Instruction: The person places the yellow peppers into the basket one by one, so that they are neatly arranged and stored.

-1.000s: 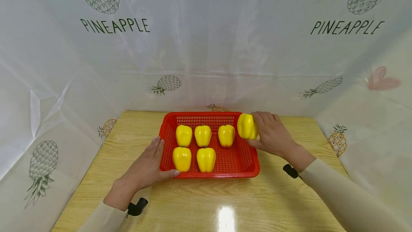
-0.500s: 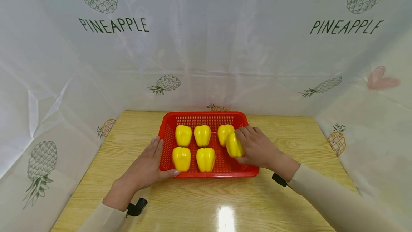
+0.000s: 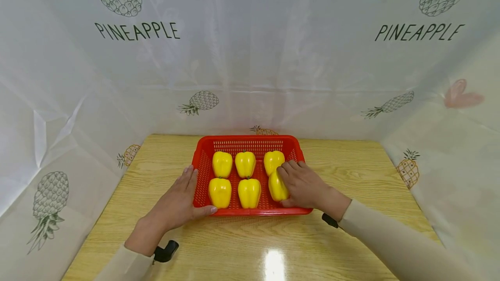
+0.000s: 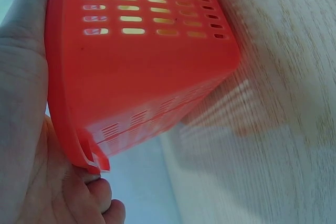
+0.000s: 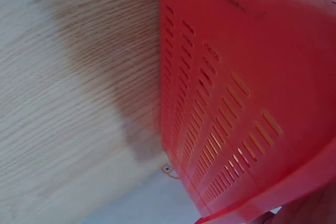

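Observation:
In the head view, my right hand [image 3: 302, 185] grips a yellow bell pepper [image 3: 277, 186] low inside the red basket [image 3: 251, 212], at the front right. Whether that pepper touches the basket's floor is hidden. Just behind it sits another yellow bell pepper [image 3: 274, 162]. My left hand [image 3: 173, 205] rests on the basket's front left corner, fingers along the left side and thumb on the front rim. The left wrist view has this hand [image 4: 31, 145] against the basket's rim [image 4: 60, 103]. From the right wrist, mostly the basket's slotted side [image 5: 252, 77] shows.
Several more yellow bell peppers [image 3: 249, 193] lie in two rows in the basket. It stands on a wood-grain table [image 3: 234, 246]. White sheeting with pineapple prints [image 3: 250, 64] rises behind the table and along both sides.
My right hand has brought the bell pepper from over the basket's right rim left and down into the front right of the basket. The left hand stays on its corner.

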The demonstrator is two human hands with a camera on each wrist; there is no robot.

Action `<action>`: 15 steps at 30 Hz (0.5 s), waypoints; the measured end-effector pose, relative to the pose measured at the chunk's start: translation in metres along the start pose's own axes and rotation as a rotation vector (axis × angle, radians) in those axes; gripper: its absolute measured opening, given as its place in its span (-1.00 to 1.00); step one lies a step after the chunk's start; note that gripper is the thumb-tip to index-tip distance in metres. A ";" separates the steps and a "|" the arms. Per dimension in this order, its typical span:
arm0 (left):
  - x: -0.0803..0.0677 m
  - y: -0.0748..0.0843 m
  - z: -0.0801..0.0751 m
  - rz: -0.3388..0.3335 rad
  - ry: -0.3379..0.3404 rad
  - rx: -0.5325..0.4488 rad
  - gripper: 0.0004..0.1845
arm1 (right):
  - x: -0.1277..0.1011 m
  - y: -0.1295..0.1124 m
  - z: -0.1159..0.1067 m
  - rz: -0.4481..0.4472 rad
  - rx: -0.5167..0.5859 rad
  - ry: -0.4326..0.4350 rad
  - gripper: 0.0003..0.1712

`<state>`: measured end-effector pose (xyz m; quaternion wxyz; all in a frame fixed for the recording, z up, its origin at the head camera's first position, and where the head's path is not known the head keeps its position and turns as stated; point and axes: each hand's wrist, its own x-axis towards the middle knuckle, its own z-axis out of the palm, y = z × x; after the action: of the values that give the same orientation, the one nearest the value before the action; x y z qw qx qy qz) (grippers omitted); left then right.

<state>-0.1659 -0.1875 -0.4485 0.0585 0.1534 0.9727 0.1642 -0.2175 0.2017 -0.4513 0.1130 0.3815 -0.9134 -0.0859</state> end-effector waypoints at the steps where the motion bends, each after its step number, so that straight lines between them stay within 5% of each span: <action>1: 0.000 0.000 0.000 -0.001 0.000 0.000 0.45 | 0.000 0.000 0.000 -0.004 -0.001 -0.004 0.04; 15: 0.001 0.000 0.001 -0.005 0.002 0.007 0.46 | 0.003 -0.002 -0.002 -0.051 -0.026 -0.105 0.02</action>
<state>-0.1671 -0.1869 -0.4493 0.0576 0.1509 0.9737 0.1608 -0.2179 0.1981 -0.4492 0.0675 0.3979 -0.9070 -0.1206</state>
